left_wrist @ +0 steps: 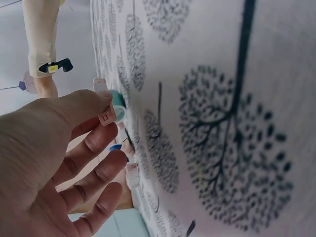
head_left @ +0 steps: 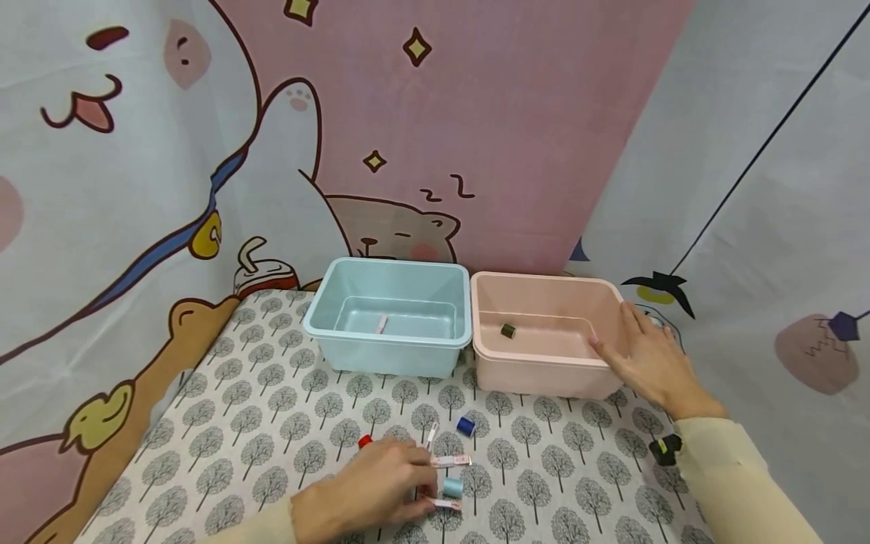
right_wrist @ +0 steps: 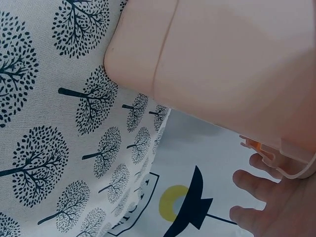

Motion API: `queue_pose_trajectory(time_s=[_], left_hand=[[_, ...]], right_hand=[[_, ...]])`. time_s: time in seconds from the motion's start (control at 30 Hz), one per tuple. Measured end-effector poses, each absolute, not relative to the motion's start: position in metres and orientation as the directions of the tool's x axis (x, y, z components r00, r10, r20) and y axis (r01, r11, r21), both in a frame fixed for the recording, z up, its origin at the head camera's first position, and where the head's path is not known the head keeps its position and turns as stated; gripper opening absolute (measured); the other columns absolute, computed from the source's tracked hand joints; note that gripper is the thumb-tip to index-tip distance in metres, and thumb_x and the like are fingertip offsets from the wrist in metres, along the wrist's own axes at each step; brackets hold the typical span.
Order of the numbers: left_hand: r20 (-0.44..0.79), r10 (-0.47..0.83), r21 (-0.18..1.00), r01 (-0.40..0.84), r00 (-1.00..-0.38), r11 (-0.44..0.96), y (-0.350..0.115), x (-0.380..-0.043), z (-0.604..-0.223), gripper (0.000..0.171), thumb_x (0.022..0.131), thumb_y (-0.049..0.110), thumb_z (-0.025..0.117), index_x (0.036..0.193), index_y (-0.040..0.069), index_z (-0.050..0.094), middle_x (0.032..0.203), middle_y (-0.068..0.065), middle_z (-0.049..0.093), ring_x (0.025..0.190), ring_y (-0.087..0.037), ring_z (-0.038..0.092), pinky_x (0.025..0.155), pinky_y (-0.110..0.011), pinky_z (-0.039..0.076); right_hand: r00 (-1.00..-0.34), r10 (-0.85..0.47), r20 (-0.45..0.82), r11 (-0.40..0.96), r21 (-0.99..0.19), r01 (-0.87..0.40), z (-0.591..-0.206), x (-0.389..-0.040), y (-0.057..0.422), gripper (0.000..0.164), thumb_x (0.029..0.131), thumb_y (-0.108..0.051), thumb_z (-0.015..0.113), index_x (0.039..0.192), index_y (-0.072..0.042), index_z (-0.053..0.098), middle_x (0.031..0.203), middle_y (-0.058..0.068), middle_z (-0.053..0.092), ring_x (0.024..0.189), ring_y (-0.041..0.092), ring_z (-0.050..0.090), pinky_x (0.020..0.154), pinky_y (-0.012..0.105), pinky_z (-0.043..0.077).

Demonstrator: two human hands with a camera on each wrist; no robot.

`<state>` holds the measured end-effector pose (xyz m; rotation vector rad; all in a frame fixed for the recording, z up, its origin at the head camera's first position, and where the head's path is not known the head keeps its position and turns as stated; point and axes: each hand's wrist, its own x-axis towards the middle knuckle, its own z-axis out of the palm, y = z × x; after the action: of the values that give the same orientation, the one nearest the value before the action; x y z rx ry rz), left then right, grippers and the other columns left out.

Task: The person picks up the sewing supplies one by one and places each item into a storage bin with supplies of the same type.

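In the head view, my left hand [head_left: 384,480] is low over the table at front centre. Thumb and forefinger pinch a small white strip with red print [left_wrist: 105,117], marked 13 in the left wrist view. Right behind it is a pale teal thread spool [head_left: 453,487]. Another printed strip [head_left: 453,460] and a narrow white strip [head_left: 432,433] lie close by. A blue spool [head_left: 466,427] is just beyond, and a red spool [head_left: 365,440] peeks out behind the hand. My right hand [head_left: 646,363] grips the pink bin [head_left: 544,378] at its right rim, thumb inside, fingers outside.
A light blue bin [head_left: 387,361] stands left of the pink one, their rims nearly meeting. One pale strip [head_left: 382,324] lies inside it. In the pink bin lies a dark green spool [head_left: 508,330]. A printed curtain [head_left: 516,136] hangs behind the tree-patterned tablecloth [head_left: 265,423].
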<state>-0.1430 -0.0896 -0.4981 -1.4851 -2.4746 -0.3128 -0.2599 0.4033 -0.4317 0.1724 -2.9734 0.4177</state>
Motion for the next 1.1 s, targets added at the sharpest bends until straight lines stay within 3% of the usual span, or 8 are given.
queue_pose_trajectory(time_s=[0.63, 1.1], left_hand=[[0.476, 0.746, 0.057, 0.862, -0.467, 0.503, -0.099, -0.162, -0.455, 0.016, 0.094, 0.034, 0.099, 0.102, 0.031, 0.086, 0.1, 0.019, 0.079, 0.088, 0.004, 0.068, 0.086, -0.016, 0.062], [0.609, 0.663, 0.067, 0.861, -0.436, 0.504, -0.115, -0.206, -0.419, 0.022, 0.088, 0.024, 0.104, 0.1, 0.022, 0.086, 0.096, 0.01, 0.081, 0.081, -0.002, 0.073, 0.074, -0.011, 0.06]], right_hand=[[-0.985, -0.092, 0.146, 0.956, -0.264, -0.128, -0.435, -0.264, 0.405, 0.111, 0.116, -0.074, 0.045, 0.185, 0.001, 0.002, 0.191, 0.037, 0.011, 0.17, 0.072, 0.021, 0.136, 0.092, 0.01], [-0.986, -0.082, 0.146, 0.957, -0.264, -0.119, -0.434, -0.262, 0.404, 0.111, 0.116, -0.074, 0.045, 0.185, 0.0, 0.001, 0.191, 0.037, 0.011, 0.166, 0.076, 0.022, 0.136, 0.091, 0.012]])
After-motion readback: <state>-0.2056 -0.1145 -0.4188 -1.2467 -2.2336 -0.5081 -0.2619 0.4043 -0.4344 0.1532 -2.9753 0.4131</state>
